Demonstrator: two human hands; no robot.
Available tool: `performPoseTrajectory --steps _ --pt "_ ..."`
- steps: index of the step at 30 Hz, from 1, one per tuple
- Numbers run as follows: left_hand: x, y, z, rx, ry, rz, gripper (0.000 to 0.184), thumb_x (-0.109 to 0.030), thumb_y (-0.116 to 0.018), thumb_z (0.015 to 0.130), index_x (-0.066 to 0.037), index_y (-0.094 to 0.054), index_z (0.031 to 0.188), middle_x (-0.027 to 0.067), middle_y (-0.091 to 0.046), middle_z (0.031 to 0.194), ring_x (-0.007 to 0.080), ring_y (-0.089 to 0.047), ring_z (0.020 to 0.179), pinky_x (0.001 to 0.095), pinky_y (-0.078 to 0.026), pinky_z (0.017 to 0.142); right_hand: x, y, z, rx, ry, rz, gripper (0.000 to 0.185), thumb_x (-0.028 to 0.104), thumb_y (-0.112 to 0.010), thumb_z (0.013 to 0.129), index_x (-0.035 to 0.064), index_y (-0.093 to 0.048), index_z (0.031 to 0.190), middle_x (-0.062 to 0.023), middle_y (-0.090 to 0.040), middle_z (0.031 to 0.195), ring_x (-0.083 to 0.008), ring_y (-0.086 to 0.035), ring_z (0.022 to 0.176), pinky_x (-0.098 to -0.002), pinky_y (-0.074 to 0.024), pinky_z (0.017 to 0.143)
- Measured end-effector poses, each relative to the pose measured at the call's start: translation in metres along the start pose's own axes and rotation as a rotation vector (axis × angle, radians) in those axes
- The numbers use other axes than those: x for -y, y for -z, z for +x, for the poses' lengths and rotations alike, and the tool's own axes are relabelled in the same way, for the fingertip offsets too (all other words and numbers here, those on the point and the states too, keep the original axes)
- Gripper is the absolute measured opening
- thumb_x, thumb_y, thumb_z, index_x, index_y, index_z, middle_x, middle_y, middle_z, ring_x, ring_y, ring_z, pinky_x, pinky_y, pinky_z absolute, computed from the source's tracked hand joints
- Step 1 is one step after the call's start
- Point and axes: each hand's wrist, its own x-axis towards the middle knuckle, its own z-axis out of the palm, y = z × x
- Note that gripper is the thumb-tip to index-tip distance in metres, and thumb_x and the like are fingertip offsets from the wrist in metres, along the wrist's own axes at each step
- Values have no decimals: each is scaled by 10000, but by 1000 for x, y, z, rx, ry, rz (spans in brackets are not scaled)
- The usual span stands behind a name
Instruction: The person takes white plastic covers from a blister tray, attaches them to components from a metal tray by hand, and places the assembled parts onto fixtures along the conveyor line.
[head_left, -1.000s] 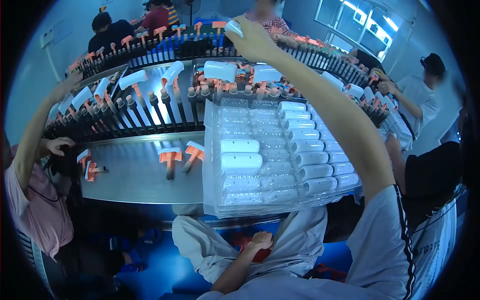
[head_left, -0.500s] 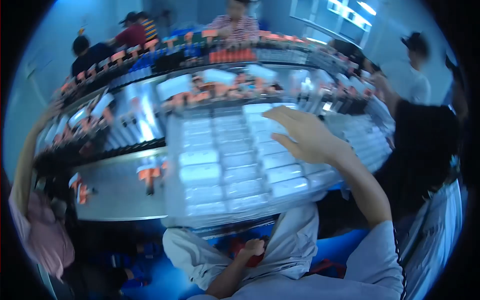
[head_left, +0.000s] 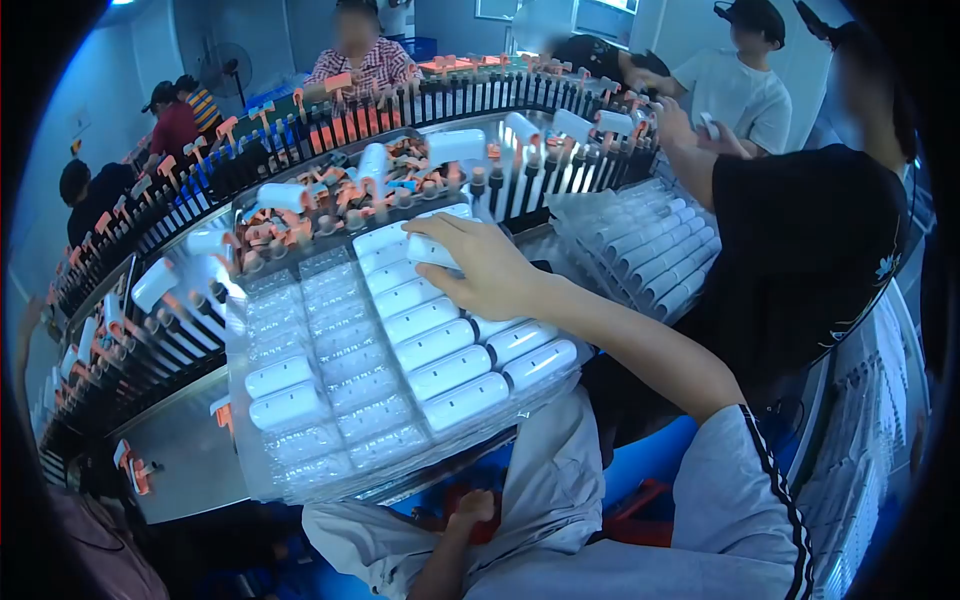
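My right hand (head_left: 475,265) reaches over a clear plastic tray (head_left: 290,480), its thumb and fingers closed around a white plastic casing (head_left: 432,252). Rows of similar rounded white casings (head_left: 465,400) lie in the tray's right-hand columns. Two more casings (head_left: 283,392) sit in the leftmost column, among bare clear pockets. Low between my thighs is my left hand (head_left: 475,505), curled up in front of something red; what it holds, if anything, is hidden.
Beyond the tray, a curved line of black upright holders (head_left: 440,105) carries orange and white parts. Loose orange pieces (head_left: 330,195) are heaped behind the tray. At right, a co-worker in black (head_left: 810,240) sits by another tray of casings (head_left: 650,245). More people work across the line.
The view has swung and sharpened, so the tray appears farther left. My right hand, earlier blurred over the tray with thumb and fingers apart, now grips a white casing. My left hand stays low.
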Motion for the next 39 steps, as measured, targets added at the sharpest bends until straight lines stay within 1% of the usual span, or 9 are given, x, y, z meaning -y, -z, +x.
performPoseTrajectory --steps 2,9,15,17,20,21,22,30,39 --pt "-3 2 -3 19 -4 51 317 -141 -496 851 -22 -700 1063 259 -638 1181 383 -635 1100 457 -512 944 1 2 -1 -18 -27 43 417 165 -639 892 1 -531 1260 -206 -611 1205 -396 -605 1074 -450 -477 907" --pt "1 3 -4 17 21 15 304 -135 -500 846 -10 -705 1032 262 -647 1159 386 -641 1087 458 -515 936 3 -1 1 -11 -16 6 385 179 -631 892 5 -546 1224 -214 -621 1166 -405 -601 1054 -458 -461 893" --pt "2 7 -7 5 -41 27 292 -139 -500 850 -2 -696 1017 255 -656 1138 384 -647 1068 465 -517 923 4 -2 1 13 -22 9 386 188 -640 886 2 -559 1215 -209 -621 1174 -398 -596 1079 -457 -460 911" --pt "2 4 -7 -8 -45 23 296 -146 -502 850 -2 -692 1025 255 -656 1136 386 -647 1066 466 -517 922 3 -2 -1 -37 49 -52 377 184 -648 878 -1 -572 1198 -215 -625 1158 -400 -601 1070 -452 -469 904" --pt "4 1 -2 -17 -50 6 306 -162 -507 850 -4 -682 1046 258 -656 1132 389 -646 1063 471 -518 917 -1 -2 -1 -40 63 -23 386 186 -657 869 -1 -577 1197 -216 -634 1129 -401 -616 1023 -448 -487 881" --pt "4 2 -5 -32 -55 14 297 -143 -507 836 4 -687 1021 268 -659 1104 397 -648 1050 474 -523 905 -2 -3 -2 -53 66 -47 401 233 -650 869 2 -575 1188 -209 -643 1083 -380 -621 1010 -452 -494 872" --pt "3 1 -6 -49 -52 19 288 -125 -507 822 11 -692 997 277 -663 1076 404 -650 1037 476 -527 894 -2 -2 -3 -54 61 -53 401 233 -650 869 2 -575 1188 -209 -643 1083 -380 -621 1010 -452 -494 872" --pt "4 -1 -7 -63 -44 12 278 -131 -515 821 6 -701 976 283 -664 1064 403 -653 1029 480 -528 893 0 1 -3 -14 20 -20 405 237 -641 881 17 -581 1216 -217 -634 1124 -394 -613 1034 -465 -479 883" --pt "7 -3 -4 -76 -51 27 252 -124 -533 796 6 -713 913 281 -670 1043 403 -661 1010 473 -537 889 -3 -3 -4 -22 18 -37 420 248 -646 876 10 -576 1215 -220 -637 1119 -397 -615 1029 -461 -481 887"
